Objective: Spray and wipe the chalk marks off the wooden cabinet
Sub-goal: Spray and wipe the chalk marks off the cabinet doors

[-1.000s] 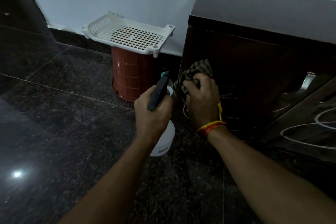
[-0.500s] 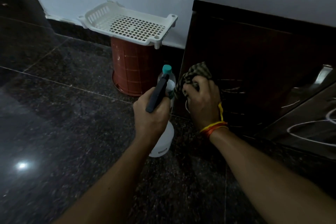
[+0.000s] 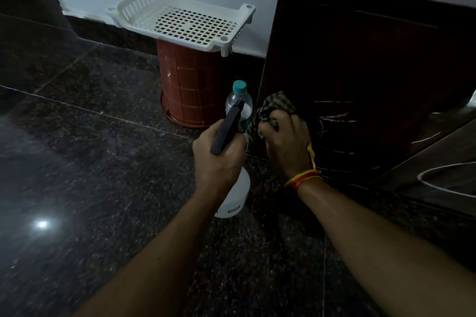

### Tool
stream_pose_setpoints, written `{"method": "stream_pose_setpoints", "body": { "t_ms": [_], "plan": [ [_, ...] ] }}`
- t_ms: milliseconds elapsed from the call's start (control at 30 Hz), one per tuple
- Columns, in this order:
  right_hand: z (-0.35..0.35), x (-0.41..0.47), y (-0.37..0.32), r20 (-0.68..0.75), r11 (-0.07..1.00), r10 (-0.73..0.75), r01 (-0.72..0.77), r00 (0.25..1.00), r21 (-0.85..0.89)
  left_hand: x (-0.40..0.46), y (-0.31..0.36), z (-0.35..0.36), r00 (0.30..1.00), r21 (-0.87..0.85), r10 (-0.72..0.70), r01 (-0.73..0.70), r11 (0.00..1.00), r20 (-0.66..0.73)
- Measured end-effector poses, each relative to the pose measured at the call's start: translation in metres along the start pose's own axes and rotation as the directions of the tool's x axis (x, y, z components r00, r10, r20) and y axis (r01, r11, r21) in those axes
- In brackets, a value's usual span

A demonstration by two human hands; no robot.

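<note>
- At the lower left corner of the cabinet's dark side panel: right hand (image 3: 286, 141), fingers curled tight round a bunched checked cloth (image 3: 273, 110), knuckles up, cloth pressed to the wood.
- Chalk marks (image 3: 334, 117) lie just to the right of those fingers, on the same panel of the wooden cabinet (image 3: 360, 59). Faint strokes, mostly horizontal, stacked from hand height down toward the panel's foot.
- More chalk, a white loop (image 3: 448, 177), on the angled front face further right, well apart from the cloth.
- Right hand is the nearer one to all marks; judgement: the next wipe should travel rightward along the strokes.
- Left hand (image 3: 219, 159): fingers wrapped round the neck of a spray bottle (image 3: 233, 195), dark trigger head (image 3: 228, 128) pointing up and away; white body hangs below the fist. Whether a finger sits on the trigger cannot be told.
- Edges: panel's left vertical edge right beside the cloth; floor (image 3: 90, 188) just below the lowest strokes.
- Room: open panel above and to the right. A capped clear bottle (image 3: 239, 103) and a red bin (image 3: 190, 90) under a white tray (image 3: 180, 20) crowd the left.
</note>
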State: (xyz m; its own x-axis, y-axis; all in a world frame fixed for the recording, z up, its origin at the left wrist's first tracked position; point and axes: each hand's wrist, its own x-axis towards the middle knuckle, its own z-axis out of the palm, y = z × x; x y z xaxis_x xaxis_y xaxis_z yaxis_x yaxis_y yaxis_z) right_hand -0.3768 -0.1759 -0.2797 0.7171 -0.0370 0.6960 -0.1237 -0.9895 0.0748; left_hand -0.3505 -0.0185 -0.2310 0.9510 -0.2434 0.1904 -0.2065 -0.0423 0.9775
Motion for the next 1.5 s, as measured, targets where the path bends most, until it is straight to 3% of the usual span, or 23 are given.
{"method": "stream_pose_setpoints", "body": {
  "t_ms": [167,267,400,533,667,800,1133,1500],
  "plan": [
    [-0.019,0.023,-0.003,-0.106,0.997,0.073,-0.072,0.992,0.009,0.003,-0.001,0.002,1.0,0.007,0.01,-0.01,1.0,-0.019],
    [-0.007,0.019,-0.001,-0.14,0.999,0.037,-0.04,0.989,-0.017,0.004,0.001,0.002,1.0,0.014,0.024,-0.024,1.0,-0.019],
    [0.02,-0.017,0.002,0.005,0.995,-0.1,0.1,0.995,0.032,0.005,0.001,-0.001,0.999,0.042,0.032,-0.031,0.999,-0.021],
    [0.033,-0.031,0.002,0.145,0.989,-0.146,0.145,0.979,0.021,0.007,0.001,-0.004,0.999,0.066,0.032,-0.03,0.997,-0.023],
    [0.019,-0.016,0.0,0.07,0.994,-0.093,0.089,0.993,0.064,0.005,-0.003,-0.003,0.999,0.066,0.034,-0.032,0.997,-0.021],
    [0.022,-0.02,-0.006,0.032,0.997,-0.079,0.08,0.996,-0.013,0.006,-0.005,-0.002,1.0,0.073,0.018,-0.018,0.997,-0.003],
    [0.047,-0.053,-0.014,0.397,0.93,-0.264,0.341,0.879,-0.137,0.009,0.003,-0.006,0.999,0.08,0.038,-0.036,0.996,-0.021],
    [0.034,-0.091,0.043,0.347,0.916,-0.306,0.374,0.886,-0.147,0.007,0.01,0.002,0.998,0.035,0.063,-0.063,0.997,0.004]
  ]
}}
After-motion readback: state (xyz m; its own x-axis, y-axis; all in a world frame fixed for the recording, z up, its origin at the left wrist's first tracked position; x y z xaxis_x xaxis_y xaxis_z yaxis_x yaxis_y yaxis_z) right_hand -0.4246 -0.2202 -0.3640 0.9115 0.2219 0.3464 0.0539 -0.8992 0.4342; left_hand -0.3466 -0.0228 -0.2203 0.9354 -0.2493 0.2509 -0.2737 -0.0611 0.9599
